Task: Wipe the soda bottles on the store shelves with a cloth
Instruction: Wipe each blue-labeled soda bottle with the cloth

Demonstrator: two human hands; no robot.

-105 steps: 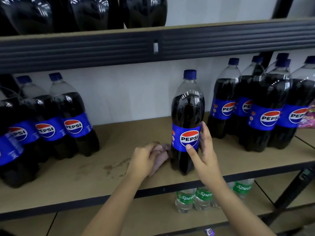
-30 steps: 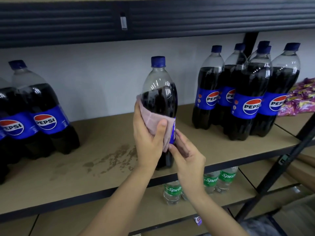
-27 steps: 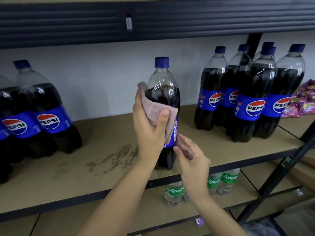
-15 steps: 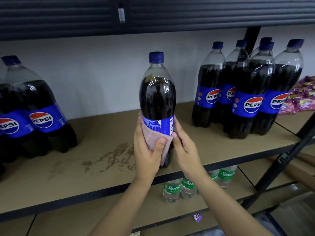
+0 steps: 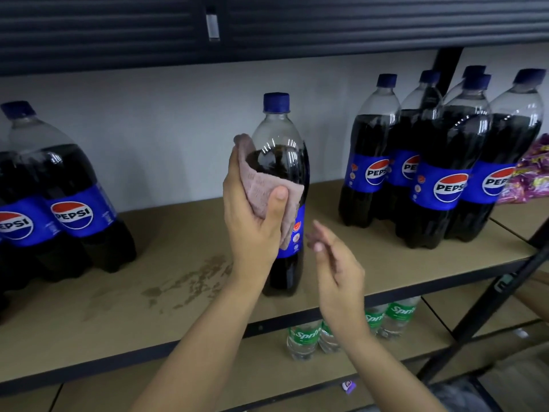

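Note:
A tall Pepsi bottle (image 5: 279, 162) with a blue cap stands upright near the front of the tan shelf board (image 5: 178, 292). My left hand (image 5: 252, 221) wraps a pinkish cloth (image 5: 261, 188) around the bottle's left side and front, thumb pressing the cloth over the upper label. My right hand (image 5: 335, 263) hovers just right of the bottle's lower half, fingers loose, touching nothing.
Several Pepsi bottles (image 5: 439, 162) cluster at the right, others (image 5: 59, 197) at the left. Candy packs (image 5: 531, 176) lie far right. Sprite bottles (image 5: 303, 337) stand on the shelf below. A dark upper shelf beam (image 5: 267, 25) runs overhead; a black upright (image 5: 490, 307) slants at right. Stains (image 5: 193, 281) mark the board.
My left hand slid the cloth up from the bottle's lower label to its upper body. My right hand let go of the bottle and drew back to the right.

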